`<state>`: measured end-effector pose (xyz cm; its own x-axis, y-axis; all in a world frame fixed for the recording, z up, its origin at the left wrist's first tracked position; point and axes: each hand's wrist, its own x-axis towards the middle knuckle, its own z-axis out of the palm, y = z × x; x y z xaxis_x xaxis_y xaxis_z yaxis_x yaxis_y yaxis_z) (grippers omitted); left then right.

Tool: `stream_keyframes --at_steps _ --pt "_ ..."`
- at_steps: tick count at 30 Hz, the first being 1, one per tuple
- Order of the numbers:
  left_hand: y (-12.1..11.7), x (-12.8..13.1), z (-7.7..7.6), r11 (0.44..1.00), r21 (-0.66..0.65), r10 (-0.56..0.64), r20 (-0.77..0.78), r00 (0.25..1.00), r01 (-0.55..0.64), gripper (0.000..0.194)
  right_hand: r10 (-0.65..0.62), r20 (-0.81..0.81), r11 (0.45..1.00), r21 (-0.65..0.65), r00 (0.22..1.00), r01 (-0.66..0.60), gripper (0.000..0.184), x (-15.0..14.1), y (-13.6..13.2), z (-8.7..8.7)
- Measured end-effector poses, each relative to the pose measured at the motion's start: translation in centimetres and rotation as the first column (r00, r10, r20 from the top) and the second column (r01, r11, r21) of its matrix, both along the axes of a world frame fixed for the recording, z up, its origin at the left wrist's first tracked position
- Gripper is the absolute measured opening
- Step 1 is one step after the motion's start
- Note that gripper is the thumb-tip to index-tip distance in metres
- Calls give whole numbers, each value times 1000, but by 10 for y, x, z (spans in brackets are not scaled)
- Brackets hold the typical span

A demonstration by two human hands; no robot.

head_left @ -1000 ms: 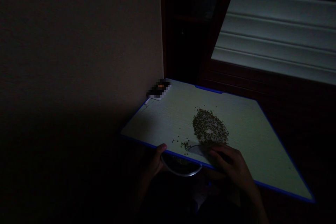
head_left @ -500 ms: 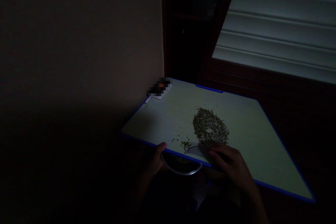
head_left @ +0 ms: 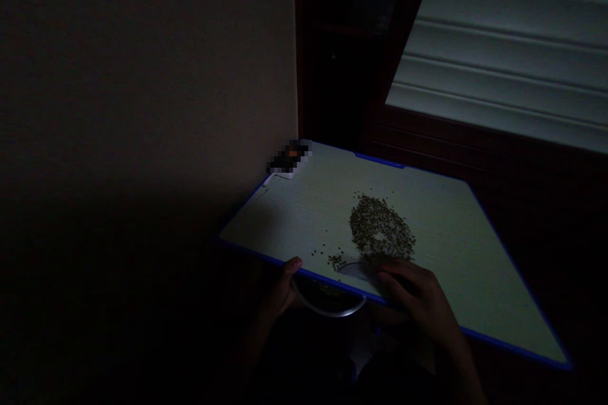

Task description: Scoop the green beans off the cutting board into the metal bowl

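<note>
A pale board with a blue rim (head_left: 441, 234) carries a loose patch of small dark seeds or grains (head_left: 375, 221). A smaller scatter of grains (head_left: 336, 260) lies to the left, close to the near edge. My right hand (head_left: 413, 288) rests low over the near edge, its fingers pinched on a thin, flat, pale tool (head_left: 356, 270) with a curved dark outline; its tip touches the small scatter. My left hand (head_left: 287, 285) has its thumb on the blue rim, with the other fingers hidden underneath. Beside it, a round metal-rimmed bowl (head_left: 339, 314) sits below the edge, some grains inside.
A blurred-out phone-like device (head_left: 289, 161) lies at the board's far left corner, against the plain wall (head_left: 190, 76). Dark wooden furniture with a pale ridged panel (head_left: 498, 63) stands behind. The room is very dim.
The view has shifted slightly. The flat tool's tip has moved a little among the small scatter, and a grain or two there lies differently. My left hand holds its place.
</note>
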<state>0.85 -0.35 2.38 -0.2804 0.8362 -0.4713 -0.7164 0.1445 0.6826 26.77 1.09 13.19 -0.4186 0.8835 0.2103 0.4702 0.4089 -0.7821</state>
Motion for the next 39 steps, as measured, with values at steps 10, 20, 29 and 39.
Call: stream_keyframes --at_steps 10,20,29,39 --pt "0 0 -10 999 21 39 -28 999 -39 53 38 10 999 -2 999 -38 17 2 0 -1" --pt "0 0 -10 994 103 23 -1 1000 -23 61 -103 18 994 27 995 102 17 3 3 -6" --pt "0 -1 -15 997 64 37 -37 999 -35 57 -115 -9 993 9 993 115 16 4 1 -5" --pt "2 -1 -23 993 117 3 15 1000 -5 60 18 14 1000 -14 1000 -18 16 0 -2 2"
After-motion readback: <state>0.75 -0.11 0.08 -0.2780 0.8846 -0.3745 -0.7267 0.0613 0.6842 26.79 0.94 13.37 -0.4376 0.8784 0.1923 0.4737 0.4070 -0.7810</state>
